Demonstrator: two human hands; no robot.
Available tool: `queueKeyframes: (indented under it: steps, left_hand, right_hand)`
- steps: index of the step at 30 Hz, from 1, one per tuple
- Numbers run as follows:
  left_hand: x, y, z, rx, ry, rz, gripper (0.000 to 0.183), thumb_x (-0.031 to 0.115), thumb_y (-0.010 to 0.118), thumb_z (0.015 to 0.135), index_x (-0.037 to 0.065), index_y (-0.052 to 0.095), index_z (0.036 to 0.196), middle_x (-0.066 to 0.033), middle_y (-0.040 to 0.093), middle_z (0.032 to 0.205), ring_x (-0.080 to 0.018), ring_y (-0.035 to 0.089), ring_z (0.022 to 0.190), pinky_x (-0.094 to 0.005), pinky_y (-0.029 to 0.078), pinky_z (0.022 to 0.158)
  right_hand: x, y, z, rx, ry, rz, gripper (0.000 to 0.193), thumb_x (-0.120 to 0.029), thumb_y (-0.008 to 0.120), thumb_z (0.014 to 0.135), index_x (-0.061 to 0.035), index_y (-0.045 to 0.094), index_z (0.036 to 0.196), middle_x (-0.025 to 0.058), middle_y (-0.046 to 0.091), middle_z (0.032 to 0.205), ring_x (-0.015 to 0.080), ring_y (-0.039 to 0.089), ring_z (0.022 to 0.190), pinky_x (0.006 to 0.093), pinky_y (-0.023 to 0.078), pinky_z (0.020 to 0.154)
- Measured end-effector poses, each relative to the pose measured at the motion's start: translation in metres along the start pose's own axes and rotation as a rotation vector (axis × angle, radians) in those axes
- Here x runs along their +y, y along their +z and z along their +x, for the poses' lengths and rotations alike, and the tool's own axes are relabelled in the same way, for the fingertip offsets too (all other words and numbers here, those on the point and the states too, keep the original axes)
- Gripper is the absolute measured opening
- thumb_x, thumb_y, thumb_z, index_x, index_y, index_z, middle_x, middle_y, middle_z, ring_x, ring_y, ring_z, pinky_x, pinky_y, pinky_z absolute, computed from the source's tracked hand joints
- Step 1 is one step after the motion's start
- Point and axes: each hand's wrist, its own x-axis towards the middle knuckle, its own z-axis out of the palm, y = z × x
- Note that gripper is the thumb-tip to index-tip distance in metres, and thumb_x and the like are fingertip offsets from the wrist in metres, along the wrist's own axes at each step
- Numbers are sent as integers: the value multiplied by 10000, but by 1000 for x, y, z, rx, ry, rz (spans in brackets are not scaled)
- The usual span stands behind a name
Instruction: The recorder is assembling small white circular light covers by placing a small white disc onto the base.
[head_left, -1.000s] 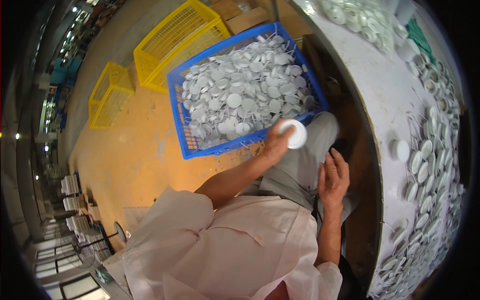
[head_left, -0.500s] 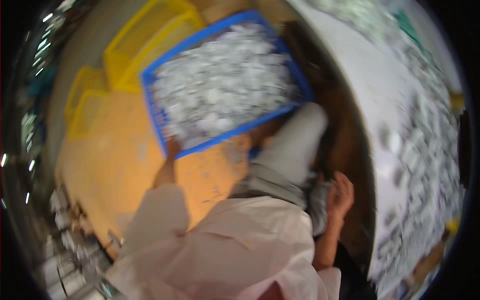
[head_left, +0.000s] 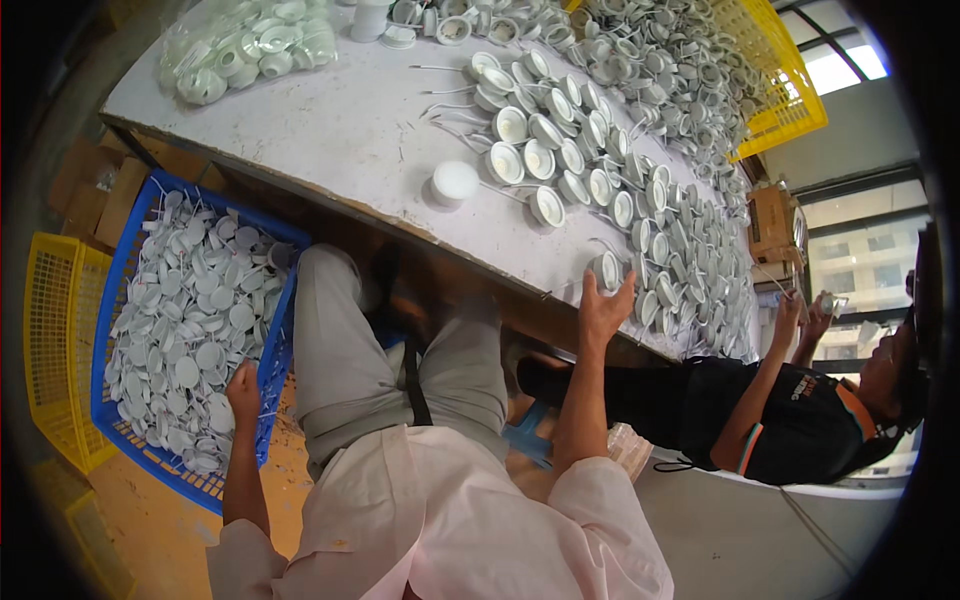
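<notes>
My right hand (head_left: 605, 310) reaches over the near table edge with thumb and fingers apart. Its fingertips are beside a round white lamp housing (head_left: 606, 269); whether they touch it is hard to tell. Rows of similar lamp housings with thin wires (head_left: 570, 155) lie on the white table (head_left: 350, 150). A single white disc-topped piece (head_left: 455, 183) sits apart, left of the rows. On the left, my left hand (head_left: 243, 388) is closed at the inner right side of a blue basket (head_left: 103, 350). Heaped white discs with wires (head_left: 190, 330) fill the basket. What that hand holds is hidden.
A clear bag of white parts (head_left: 245, 50) lies at the table's far left. More housings (head_left: 670, 80) are heaped at the back, beside a yellow crate (head_left: 790, 90). Other yellow crates (head_left: 60, 340) stand left of the basket. A co-worker in black (head_left: 800, 420) works at right.
The view has swung toward the table, so the basket now appears at left. My right hand has risen from beside my leg to the lamp housings. My left hand stays at the basket.
</notes>
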Motion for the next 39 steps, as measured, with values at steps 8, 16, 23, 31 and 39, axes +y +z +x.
queueKeyframes:
  steps: [8, 16, 23, 31, 39]
  left_hand:
    - [258, 31, 15, -307, 280, -417, 228, 44, 599, 873, -6, 651, 1089, -152, 670, 1109, -206, 639, 1029, -304, 489, 894]
    - [393, 63, -4, -766, 212, -676, 747, -56, 643, 798, 35, 266, 1437, -157, 377, 1448, -211, 479, 1250, -341, 460, 968]
    - [367, 58, 13, -685, 140, -785, 753, -130, 612, 780, 32, 259, 1425, -100, 460, 1329, -185, 459, 1250, -325, 416, 1033]
    - [345, 37, 14, -579, -122, -997, 660, -167, 593, 756, -9, 317, 1334, -163, 567, 1170, -271, 670, 939, -294, 572, 635]
    - [344, 44, 5, -630, -97, -1017, 636, -125, 585, 760, -17, 333, 1335, -144, 582, 1126, -245, 670, 946, -283, 564, 645]
  right_hand:
    - [8, 21, 1, -85, 163, 271, 794, -234, 753, 750, 65, 364, 1374, 263, 481, 1291, 376, 489, 1187, 407, 378, 1021]
    - [-136, -10, -74, -384, -389, 688, 781, -62, 791, 648, 54, 417, 1324, 233, 501, 1252, 382, 494, 1156, 443, 404, 977]
    - [-180, -9, -89, -744, -456, 921, 834, -87, 813, 636, 19, 412, 1359, 214, 503, 1261, 359, 487, 1179, 417, 402, 990]
    - [-191, 48, -19, -432, -31, 759, 384, -188, 764, 772, 13, 576, 1040, 74, 590, 821, 129, 569, 706, 282, 475, 623]
    - [-182, 102, 15, -649, 271, 694, 392, -367, 760, 774, -12, 593, 785, 37, 577, 653, 113, 524, 563, 263, 436, 542]
